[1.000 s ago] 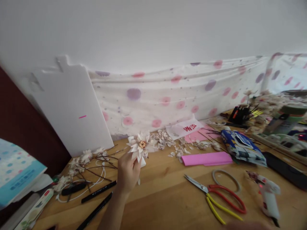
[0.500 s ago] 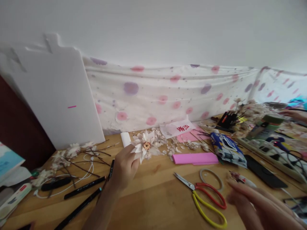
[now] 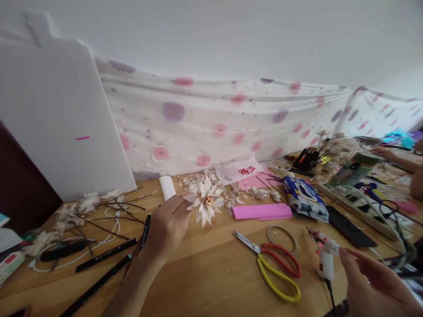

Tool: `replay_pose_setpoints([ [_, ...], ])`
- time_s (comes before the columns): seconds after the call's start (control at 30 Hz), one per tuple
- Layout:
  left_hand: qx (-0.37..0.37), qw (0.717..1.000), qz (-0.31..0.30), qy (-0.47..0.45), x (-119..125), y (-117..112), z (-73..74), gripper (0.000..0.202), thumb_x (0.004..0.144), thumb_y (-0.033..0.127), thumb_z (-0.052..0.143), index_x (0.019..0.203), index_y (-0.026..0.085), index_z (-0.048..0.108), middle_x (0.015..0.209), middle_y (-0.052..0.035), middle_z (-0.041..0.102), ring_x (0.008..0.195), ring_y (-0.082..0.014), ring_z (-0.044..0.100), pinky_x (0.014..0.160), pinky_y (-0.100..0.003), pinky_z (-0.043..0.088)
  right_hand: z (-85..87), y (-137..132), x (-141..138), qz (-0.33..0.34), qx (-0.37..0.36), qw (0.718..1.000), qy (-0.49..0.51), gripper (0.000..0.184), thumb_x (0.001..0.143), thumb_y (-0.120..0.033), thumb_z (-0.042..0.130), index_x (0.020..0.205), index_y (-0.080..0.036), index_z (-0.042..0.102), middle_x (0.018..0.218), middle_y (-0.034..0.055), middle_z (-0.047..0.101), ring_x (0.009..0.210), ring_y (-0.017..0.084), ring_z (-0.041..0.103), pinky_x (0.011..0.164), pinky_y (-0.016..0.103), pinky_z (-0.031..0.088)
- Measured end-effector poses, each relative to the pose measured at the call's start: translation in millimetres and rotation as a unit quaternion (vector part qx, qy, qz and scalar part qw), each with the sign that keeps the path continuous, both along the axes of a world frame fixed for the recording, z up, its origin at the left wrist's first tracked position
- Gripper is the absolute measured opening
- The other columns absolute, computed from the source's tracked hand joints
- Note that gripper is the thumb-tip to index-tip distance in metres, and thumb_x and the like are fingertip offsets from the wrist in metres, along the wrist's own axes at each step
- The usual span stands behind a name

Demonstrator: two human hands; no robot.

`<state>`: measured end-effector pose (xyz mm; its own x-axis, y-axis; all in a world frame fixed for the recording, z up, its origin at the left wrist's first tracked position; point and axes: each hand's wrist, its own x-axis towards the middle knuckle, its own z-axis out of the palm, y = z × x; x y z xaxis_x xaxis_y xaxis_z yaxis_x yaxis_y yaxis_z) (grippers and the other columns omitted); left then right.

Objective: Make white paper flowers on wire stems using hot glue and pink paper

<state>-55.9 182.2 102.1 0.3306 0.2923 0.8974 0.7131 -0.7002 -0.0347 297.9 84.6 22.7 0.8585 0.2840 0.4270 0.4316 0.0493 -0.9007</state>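
Observation:
A pale, dried-looking flower with pointed petals and a brownish centre (image 3: 206,200) is in my left hand (image 3: 170,222), whose fingers are closed behind the bloom. Its stem is mostly hidden by the hand. On the right, a small white glue gun (image 3: 326,259) shows a red light, a clogged brownish nozzle and a black cord. My right hand (image 3: 376,277) is just behind the gun's rear end, thumb and fingers loosely parted; whether the thumb touches it I cannot tell. Red-and-yellow-handled scissors (image 3: 264,259) lie between the hands, beside a ring of tape (image 3: 283,238).
Several black markers (image 3: 105,255) and stemmed flowers (image 3: 87,204) lie at left. Folded pink paper (image 3: 261,211), a blue packet (image 3: 306,198), a black phone (image 3: 350,226) and a power strip (image 3: 363,204) are at right. Another person's hand (image 3: 385,153) shows at far right.
My right hand has drawn back to the right, uncovering the glue gun's body and handle. The flower has shifted slightly right with my left hand, and the view has turned a little.

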Motion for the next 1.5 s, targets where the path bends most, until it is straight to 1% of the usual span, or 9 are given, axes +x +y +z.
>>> replay_pose_setpoints([
  [0.17,-0.015,0.999,-0.029,0.005,-6,2,-3.0,0.032,0.089,-0.004,0.049,0.092,0.016,0.073,0.087,-0.0098,0.079,0.083,-0.0206,0.076,0.076,-0.026,0.058,7.2,8,-17,-0.022,0.007,0.999,0.048,0.04,0.061,-0.052,0.088,0.083,-0.02,0.077,0.078,0.0048,0.072,0.07,0.022,0.063,0.069,0.037,0.051],
  [0.27,-0.06,0.996,-0.058,-0.033,-4,-1,-9.8,0.026,0.088,0.001,0.053,0.082,0.02,0.071,0.086,-0.0061,0.079,0.083,-0.0215,0.076,0.076,-0.028,0.058,5.6,10,-34,0.078,0.053,0.991,0.093,0.044,0.054,-0.051,0.093,0.076,-0.019,0.074,0.076,0.0049,0.074,0.07,0.022,0.067,0.069,0.034,0.055],
  [0.33,-0.178,0.972,-0.09,-0.127,5,-9,-12.6,0.021,0.091,0.011,0.058,0.076,0.022,0.068,0.077,-0.0017,0.075,0.08,-0.0203,0.074,0.075,-0.028,0.057,7.5,12,-54,0.175,0.068,0.975,0.119,0.04,0.057,-0.048,0.094,0.074,-0.019,0.072,0.071,0.003,0.072,0.065,0.02,0.067,0.063,0.031,0.056],
  [0.4,-0.376,0.87,-0.167,-0.271,18,-23,-11.4,0.014,0.097,0.023,0.058,0.089,0.022,0.069,0.077,0.0001,0.07,0.076,-0.0172,0.072,0.074,-0.028,0.057,13.7,14,-76,0.261,0.083,0.953,0.133,0.034,0.064,-0.044,0.092,0.071,-0.02,0.069,0.066,0.0006,0.069,0.061,0.016,0.064,0.058,0.026,0.054],
  [0.5,-0.601,0.625,-0.306,-0.394,37,-44,-3.9,0.018,0.094,0.04,0.065,0.091,0.023,0.066,0.06,0.0073,0.048,0.047,-0.0084,0.044,0.046,-0.019,0.039,28.0,14,-109,0.372,0.11,0.911,0.141,0.024,0.073,-0.036,0.089,0.073,-0.022,0.07,0.069,0.0004,0.069,0.063,0.014,0.063,0.058,0.023,0.052],
  [0.6,-0.664,0.509,-0.335,-0.434,47,-56,2.9,0.027,0.081,0.044,0.081,0.088,0.021,0.07,0.06,0.0091,0.039,0.047,-0.0051,0.026,0.043,-0.017,0.022,41.0,13,-134,0.441,0.132,0.876,0.145,0.023,0.077,-0.032,0.087,0.071,-0.023,0.068,0.066,-0.0011,0.065,0.063,0.014,0.059,0.058,0.023,0.049],
  [0.9,-0.67,0.528,-0.358,-0.38,47,-60,-0.7,0.03,0.074,0.052,0.086,0.076,0.022,0.08,0.054,0.0082,0.035,0.048,-0.0059,0.022,0.044,-0.021,0.017,44.3,8,-168,0.527,0.111,0.824,0.175,0.029,0.081,-0.03,0.085,0.069,-0.021,0.061,0.065,-0.0032,0.06,0.063,0.014,0.054,0.062,0.028,0.044],
  [1.3,-0.719,0.397,-0.35,-0.45,49,-58,-2.3,0.045,0.064,0.048,0.095,0.066,0.018,0.062,0.051,0.0119,0.033,0.044,-0.0028,0.016,0.041,-0.017,0.016,44.1,10,-161,0.499,0.077,0.851,0.148,0.037,0.072,-0.036,0.091,0.058,-0.021,0.06,0.054,-0.0051,0.056,0.055,0.012,0.05,0.057,0.026,0.041],
  [1.5,-0.695,0.443,-0.323,-0.466,40,-46,8.0,0.061,0.055,0.052,0.097,0.061,0.02,0.046,0.051,0.0143,0.026,0.043,-0.0016,0.007,0.037,-0.014,0.014,32.9,18,-154,0.488,0.022,0.856,0.169,0.036,0.074,-0.048,0.087,0.062,-0.02,0.068,0.049,-0.003,0.059,0.045,0.012,0.05,0.047,0.025,0.04],
])
